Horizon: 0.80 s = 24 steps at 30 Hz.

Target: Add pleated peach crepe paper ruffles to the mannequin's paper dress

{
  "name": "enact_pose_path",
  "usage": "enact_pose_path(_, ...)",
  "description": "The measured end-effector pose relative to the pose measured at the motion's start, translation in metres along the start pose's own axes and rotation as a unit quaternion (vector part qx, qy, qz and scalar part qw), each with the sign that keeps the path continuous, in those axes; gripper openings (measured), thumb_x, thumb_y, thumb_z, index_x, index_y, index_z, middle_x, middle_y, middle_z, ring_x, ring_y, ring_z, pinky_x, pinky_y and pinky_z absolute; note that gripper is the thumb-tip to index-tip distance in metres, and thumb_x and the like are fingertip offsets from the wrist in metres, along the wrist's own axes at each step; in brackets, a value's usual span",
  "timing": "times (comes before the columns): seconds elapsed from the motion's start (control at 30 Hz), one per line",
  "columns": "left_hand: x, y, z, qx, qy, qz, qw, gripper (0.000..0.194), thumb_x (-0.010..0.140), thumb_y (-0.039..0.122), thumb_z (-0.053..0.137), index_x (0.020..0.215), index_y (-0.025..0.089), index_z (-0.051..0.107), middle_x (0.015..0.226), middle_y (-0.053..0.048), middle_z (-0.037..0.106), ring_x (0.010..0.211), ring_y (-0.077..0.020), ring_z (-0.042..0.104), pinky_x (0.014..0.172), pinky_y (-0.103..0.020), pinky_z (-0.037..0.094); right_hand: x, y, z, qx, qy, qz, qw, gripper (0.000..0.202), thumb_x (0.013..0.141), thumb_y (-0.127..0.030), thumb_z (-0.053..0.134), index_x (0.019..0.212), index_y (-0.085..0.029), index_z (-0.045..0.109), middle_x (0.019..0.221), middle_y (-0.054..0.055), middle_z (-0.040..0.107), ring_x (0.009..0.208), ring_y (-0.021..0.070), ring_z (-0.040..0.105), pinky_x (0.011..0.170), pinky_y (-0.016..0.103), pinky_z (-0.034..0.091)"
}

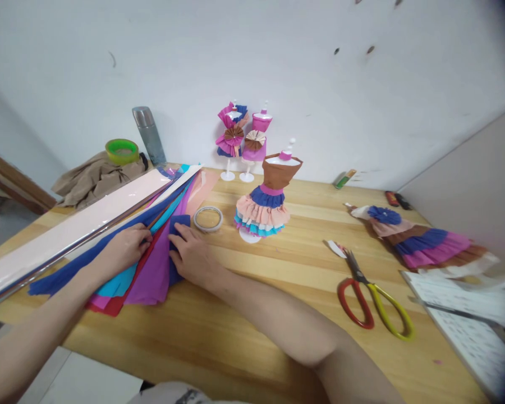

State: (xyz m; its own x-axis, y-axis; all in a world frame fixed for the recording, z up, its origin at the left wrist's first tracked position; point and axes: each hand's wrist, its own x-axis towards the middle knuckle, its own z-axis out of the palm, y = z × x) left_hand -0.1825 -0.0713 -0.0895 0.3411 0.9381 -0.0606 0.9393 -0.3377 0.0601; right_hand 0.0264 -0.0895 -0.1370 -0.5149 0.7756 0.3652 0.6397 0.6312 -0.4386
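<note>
Had the left hand (126,251) on the fanned coloured sheets (151,278) at the left of the desk (172,342), with fingers curled beside a red sheet (113,307); could not tell whether gripping any. Had the right hand (193,255) on a folded dark blue sheet (179,220) at the fan's right edge, with fingers parted; could not tell about a grip there either. Saw a long clear plastic sleeve (88,205) beside the fan, with pale pink material inside. Saw a capped flask (152,139) near the wall, contents hidden. Noticed a green tape roll (122,154) on brown cloth (88,182) and a narrow tape ring (208,229) near the right hand.
</note>
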Motion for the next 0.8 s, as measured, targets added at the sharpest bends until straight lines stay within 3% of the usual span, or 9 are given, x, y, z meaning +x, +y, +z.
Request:
enact_pose_path(0.07,0.0,0.003,0.0,-0.001,-0.001,-0.006,1.0,0.036,0.086,0.03,0.038,0.083,0.015,0.07,0.094,-0.012,0.064,0.087,-0.0249,0.065,0.083,-0.035,0.049,0.0,0.0,0.0,-0.01,0.025,0.045,0.999,0.043,0.095,-0.032,0.051,0.135,-0.015,0.056,0.15,0.014,0.043,0.135,0.0268,0.04,0.114,0.041,0.032)
enact_pose_path(0.13,-0.001,0.005,0.0,-0.004,0.001,-0.012,1.0,0.039,0.089,0.036,0.037,0.084,0.015,0.07,0.095,-0.012,0.065,0.089,-0.0256,0.064,0.085,-0.036,0.049,-0.001,0.0,-0.001,-0.015,0.025,0.069,0.997,0.044,0.095,-0.031,0.051,0.135,-0.016,0.056,0.145,0.013,0.049,0.128,0.0274,0.045,0.111,0.042,0.035)
enact_pose_path(0.23,-0.001,0.006,0.0,-0.003,0.008,-0.02,1.0,0.041,0.089,0.04,0.038,0.085,0.015,0.07,0.095,-0.012,0.065,0.09,-0.0264,0.064,0.086,-0.037,0.049,-0.001,-0.001,-0.001,-0.01,0.01,0.062,0.998,0.039,0.093,-0.025,0.05,0.13,-0.019,0.059,0.127,0.009,0.062,0.115,0.0251,0.053,0.102,0.04,0.041)
enact_pose_path(0.33,-0.001,0.005,0.002,0.002,0.009,-0.028,1.0,0.038,0.089,0.04,0.04,0.083,0.016,0.069,0.094,-0.011,0.065,0.089,-0.025,0.064,0.083,-0.035,0.049,-0.001,0.0,0.0,0.003,0.013,0.065,0.998,0.036,0.092,-0.02,0.049,0.126,-0.02,0.062,0.116,0.009,0.066,0.11,0.0241,0.055,0.098,0.039,0.043)
enact_pose_path(0.53,-0.001,0.005,0.009,0.037,0.027,-0.045,0.998,0.04,0.093,0.04,0.035,0.084,0.017,0.067,0.096,-0.009,0.064,0.089,-0.0228,0.064,0.08,-0.031,0.047,0.002,0.008,0.011,0.117,0.098,0.076,0.985,0.033,0.087,-0.011,0.049,0.113,-0.017,0.068,0.099,0.008,0.067,0.096,0.0203,0.061,0.09,0.032,0.049)
enact_pose_path(0.8,-0.002,0.013,0.006,0.039,0.007,-0.072,0.997,0.045,0.093,0.044,0.027,0.086,0.017,0.062,0.101,-0.012,0.06,0.094,-0.0262,0.062,0.081,-0.035,0.045,0.01,0.014,0.01,0.152,0.191,0.119,0.962,0.035,0.085,-0.008,0.043,0.112,-0.015,0.065,0.097,0.007,0.064,0.091,0.0173,0.06,0.088,0.029,0.051)
